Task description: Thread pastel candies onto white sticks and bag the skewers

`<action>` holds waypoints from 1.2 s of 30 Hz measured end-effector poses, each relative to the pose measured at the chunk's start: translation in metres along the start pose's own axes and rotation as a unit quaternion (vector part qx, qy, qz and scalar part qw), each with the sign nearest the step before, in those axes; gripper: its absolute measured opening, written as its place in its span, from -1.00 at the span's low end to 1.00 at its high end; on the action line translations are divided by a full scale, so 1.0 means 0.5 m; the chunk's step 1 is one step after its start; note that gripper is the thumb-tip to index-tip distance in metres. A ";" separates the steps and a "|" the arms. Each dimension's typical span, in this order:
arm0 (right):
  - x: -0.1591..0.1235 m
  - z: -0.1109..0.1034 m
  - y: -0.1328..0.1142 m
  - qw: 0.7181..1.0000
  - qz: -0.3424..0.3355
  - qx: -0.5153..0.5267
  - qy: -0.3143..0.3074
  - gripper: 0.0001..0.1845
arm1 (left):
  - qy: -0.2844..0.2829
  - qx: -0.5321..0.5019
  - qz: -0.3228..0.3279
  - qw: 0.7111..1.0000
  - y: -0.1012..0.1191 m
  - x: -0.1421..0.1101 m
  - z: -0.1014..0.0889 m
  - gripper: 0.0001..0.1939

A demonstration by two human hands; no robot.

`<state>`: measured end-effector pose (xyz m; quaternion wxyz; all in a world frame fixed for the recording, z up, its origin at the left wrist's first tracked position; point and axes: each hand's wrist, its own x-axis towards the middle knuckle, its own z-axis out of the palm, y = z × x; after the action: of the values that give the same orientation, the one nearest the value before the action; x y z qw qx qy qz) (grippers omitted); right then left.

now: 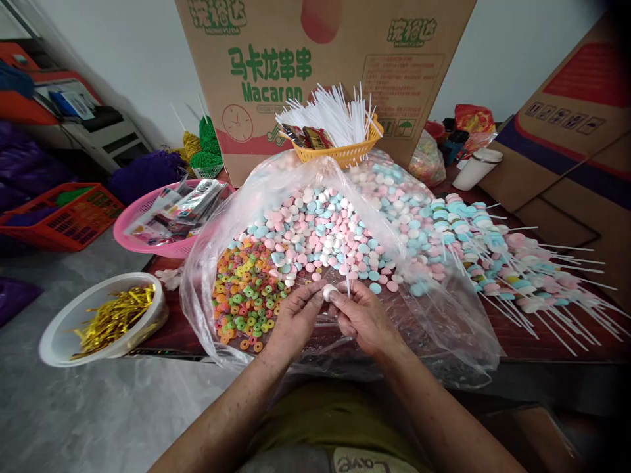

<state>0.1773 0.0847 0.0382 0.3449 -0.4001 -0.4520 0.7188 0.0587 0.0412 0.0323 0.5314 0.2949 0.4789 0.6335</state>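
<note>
Close together over the front of a clear plastic sheet [444,348], both my hands meet at a white marshmallow [328,292]. My left hand [298,318] is closed, pinching the marshmallow from its left side. The fingers of my right hand [363,316] are also closed, with a thin white stick [346,266] standing up from them and the thumb against the marshmallow. Whether the stick touches the marshmallow is hidden. Beyond my hands lies a heap of pink, white and blue marshmallows [340,230]. Colourful ring gummies [246,289] are piled beside my left hand.
Finished skewers [522,263] lie stacked on the right. A yellow basket [340,154] of white sticks stands behind the heap, before a large carton [330,59]. To the left are a pink basket [148,246] with packets and a plastic tub [54,335] holding gold ties [118,318].
</note>
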 end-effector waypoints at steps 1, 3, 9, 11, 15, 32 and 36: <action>0.003 0.001 0.001 1.000 0.012 0.010 0.002 -0.62 | -0.009 -0.014 -0.002 1.000 0.000 -0.001 -0.001 -0.71; 0.004 -0.003 -0.003 0.999 0.033 0.014 -0.008 -0.60 | -0.033 -0.032 -0.014 0.999 0.000 -0.001 -0.004 -0.68; -0.057 -0.044 -0.035 0.955 -0.050 -0.289 -0.050 -0.71 | 0.047 -0.071 -0.049 0.995 0.007 0.018 -0.023 -0.70; -0.085 -0.051 -0.033 0.892 -0.102 -0.440 -0.035 -0.70 | 0.065 -0.066 -0.026 0.995 0.010 0.023 -0.027 -0.69; -0.109 -0.045 -0.013 0.812 -0.126 -0.569 -0.029 -0.66 | 0.089 -0.043 0.013 0.995 0.015 0.026 -0.024 -0.66; -0.101 0.009 -0.047 0.672 0.036 -0.740 -0.016 -0.50 | 0.104 0.234 0.118 0.960 -0.014 -0.002 -0.023 -0.75; -0.098 0.015 -0.033 0.668 0.017 -0.744 -0.024 -0.58 | 0.109 0.186 0.078 0.974 -0.017 0.001 -0.018 -0.79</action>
<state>0.1948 0.0458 0.0686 -0.0908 -0.5141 -0.8379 0.1594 0.0539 0.0387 0.0209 0.3613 0.3542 0.6185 0.6012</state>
